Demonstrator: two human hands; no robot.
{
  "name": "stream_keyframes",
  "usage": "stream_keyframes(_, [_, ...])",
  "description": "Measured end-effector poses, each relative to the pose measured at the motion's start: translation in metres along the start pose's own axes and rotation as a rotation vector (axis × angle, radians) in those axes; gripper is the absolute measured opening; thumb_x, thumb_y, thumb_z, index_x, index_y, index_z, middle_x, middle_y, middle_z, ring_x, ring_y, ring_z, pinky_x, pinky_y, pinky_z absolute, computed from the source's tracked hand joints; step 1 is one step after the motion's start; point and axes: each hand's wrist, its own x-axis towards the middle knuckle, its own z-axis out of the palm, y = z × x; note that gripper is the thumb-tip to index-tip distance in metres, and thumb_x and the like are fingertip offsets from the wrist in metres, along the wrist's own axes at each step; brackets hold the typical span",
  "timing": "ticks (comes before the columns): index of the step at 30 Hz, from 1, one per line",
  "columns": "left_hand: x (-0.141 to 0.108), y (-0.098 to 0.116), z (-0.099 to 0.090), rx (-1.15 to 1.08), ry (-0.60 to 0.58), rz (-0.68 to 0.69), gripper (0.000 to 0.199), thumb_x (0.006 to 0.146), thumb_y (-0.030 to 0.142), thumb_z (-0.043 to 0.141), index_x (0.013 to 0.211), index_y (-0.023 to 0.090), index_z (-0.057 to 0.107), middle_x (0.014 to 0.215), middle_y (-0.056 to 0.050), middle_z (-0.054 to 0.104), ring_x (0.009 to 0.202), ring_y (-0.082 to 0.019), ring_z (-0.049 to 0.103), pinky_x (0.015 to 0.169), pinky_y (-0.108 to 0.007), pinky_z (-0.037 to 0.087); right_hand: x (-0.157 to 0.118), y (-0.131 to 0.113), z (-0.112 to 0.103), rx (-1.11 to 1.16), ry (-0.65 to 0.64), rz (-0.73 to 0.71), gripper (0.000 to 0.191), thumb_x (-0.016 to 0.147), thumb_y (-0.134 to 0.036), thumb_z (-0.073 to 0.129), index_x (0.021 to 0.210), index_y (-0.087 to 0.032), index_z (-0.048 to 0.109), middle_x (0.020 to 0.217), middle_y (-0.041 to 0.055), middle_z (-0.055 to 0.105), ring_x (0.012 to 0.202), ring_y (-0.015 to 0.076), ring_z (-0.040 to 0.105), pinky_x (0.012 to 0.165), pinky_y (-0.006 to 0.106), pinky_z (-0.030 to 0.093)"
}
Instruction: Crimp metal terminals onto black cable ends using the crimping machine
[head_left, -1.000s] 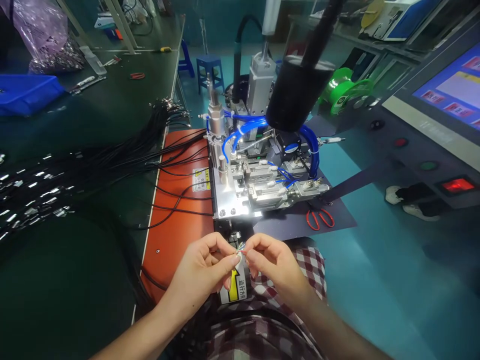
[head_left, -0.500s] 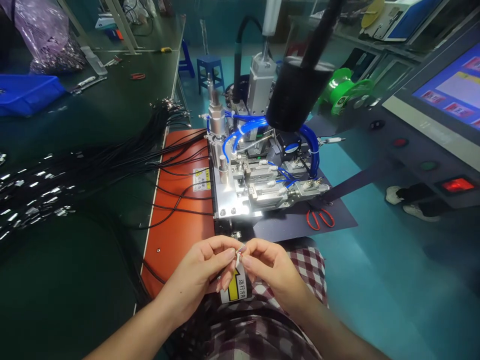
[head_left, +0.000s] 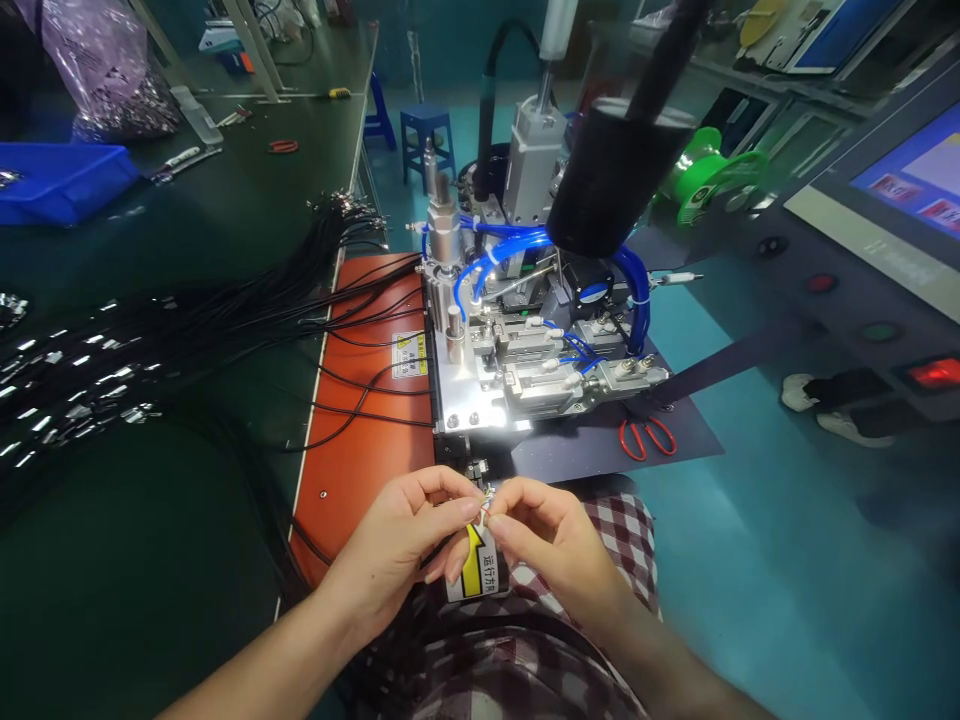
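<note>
Both hands meet in front of the machine's near edge, above my lap. My left hand (head_left: 420, 530) pinches the end of a cable, where thin coloured wires (head_left: 486, 505) stick out between the fingertips. From the right, my right hand (head_left: 551, 530) closes its thumb and index finger on the same small wires. Just below the fingers is a yellow and white label with an arrow (head_left: 472, 565). The metal machine (head_left: 525, 370) with blue air tubes stands beyond the hands, on an orange plate (head_left: 360, 440) and a dark base.
Black cables (head_left: 247, 310) run in a bundle over the dark table at left. Red-handled scissors (head_left: 647, 438) lie right of the machine. A control panel (head_left: 862, 250) stands at right, with a person's shoes (head_left: 832, 410) beneath. A blue tray (head_left: 67, 185) sits far left.
The fingertips have shifted slightly on the wires, and more of the coloured strands shows between them. The whole view has moved a little, with the machine now slightly further right.
</note>
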Motion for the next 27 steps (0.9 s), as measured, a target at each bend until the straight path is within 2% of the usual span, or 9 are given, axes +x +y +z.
stream_keyframes(2, [-0.002,-0.004,0.006,0.081,0.140,0.089,0.017,0.079,0.031,0.064,0.074,0.015,0.058,0.042,0.007,0.045,0.038,-0.003,0.032,0.039,-0.015,0.022,-0.002,-0.001,0.005,-0.092,0.078,-0.005,0.016,0.080,-0.026,0.062,0.070,-0.016,0.057,0.060,-0.0032,0.050,0.054,0.0093,0.043,0.050,0.021,0.036])
stream_keyframes(4, [-0.003,-0.008,0.011,0.162,0.253,0.257,0.015,0.076,0.028,0.067,0.072,0.015,0.059,0.056,0.004,0.053,0.048,-0.005,0.042,0.045,-0.016,0.031,-0.004,0.000,0.009,-0.179,0.138,-0.017,0.016,0.081,-0.026,0.061,0.069,-0.017,0.056,0.061,-0.0031,0.050,0.054,0.0096,0.042,0.049,0.021,0.035])
stream_keyframes(6, [-0.003,-0.010,0.014,0.203,0.293,0.350,0.014,0.074,0.026,0.068,0.070,0.015,0.059,0.067,0.001,0.057,0.058,-0.007,0.048,0.052,-0.017,0.037,-0.006,0.004,0.011,-0.242,0.166,-0.037,0.016,0.083,-0.025,0.058,0.069,-0.018,0.055,0.062,-0.0029,0.050,0.053,0.0099,0.041,0.048,0.021,0.035])
stream_keyframes(11, [-0.002,-0.009,0.008,0.150,0.147,0.118,0.019,0.079,0.034,0.063,0.085,0.015,0.061,0.048,0.008,0.040,0.044,-0.005,0.031,0.043,-0.017,0.023,-0.006,0.010,0.006,-0.360,0.167,-0.175,0.014,0.085,-0.019,0.055,0.071,-0.018,0.056,0.066,-0.0016,0.053,0.059,0.0114,0.045,0.055,0.023,0.038])
stream_keyframes(13, [-0.001,-0.009,0.005,0.145,0.112,0.108,0.021,0.079,0.034,0.063,0.088,0.015,0.063,0.047,0.008,0.037,0.046,-0.005,0.029,0.044,-0.018,0.021,-0.006,0.010,0.004,-0.397,0.159,-0.247,0.013,0.085,-0.017,0.054,0.072,-0.019,0.055,0.068,-0.0012,0.054,0.061,0.0121,0.047,0.058,0.024,0.039])
stream_keyframes(17, [0.000,-0.011,0.002,0.090,0.105,0.069,0.021,0.079,0.035,0.064,0.081,0.014,0.061,0.045,0.008,0.034,0.045,-0.005,0.026,0.045,-0.020,0.017,-0.005,0.011,0.004,-0.453,0.157,-0.317,0.013,0.084,-0.015,0.054,0.072,-0.019,0.054,0.068,-0.0010,0.053,0.063,0.0128,0.048,0.059,0.025,0.039])
stream_keyframes(23, [0.003,-0.015,0.001,0.087,0.167,0.065,0.021,0.077,0.035,0.065,0.077,0.015,0.059,0.046,0.009,0.032,0.045,-0.005,0.022,0.044,-0.021,0.016,-0.002,0.010,0.002,-0.455,0.126,-0.277,0.010,0.084,-0.017,0.054,0.074,-0.019,0.056,0.070,0.0002,0.056,0.063,0.0139,0.050,0.060,0.026,0.041])
stream_keyframes(27, [0.002,-0.014,0.001,0.087,0.150,0.052,0.022,0.077,0.036,0.065,0.078,0.015,0.060,0.046,0.009,0.030,0.044,-0.005,0.022,0.044,-0.021,0.016,0.000,-0.001,-0.005,-0.369,0.113,-0.185,0.007,0.082,-0.023,0.057,0.077,-0.019,0.059,0.069,0.0001,0.058,0.063,0.0142,0.051,0.059,0.026,0.041])
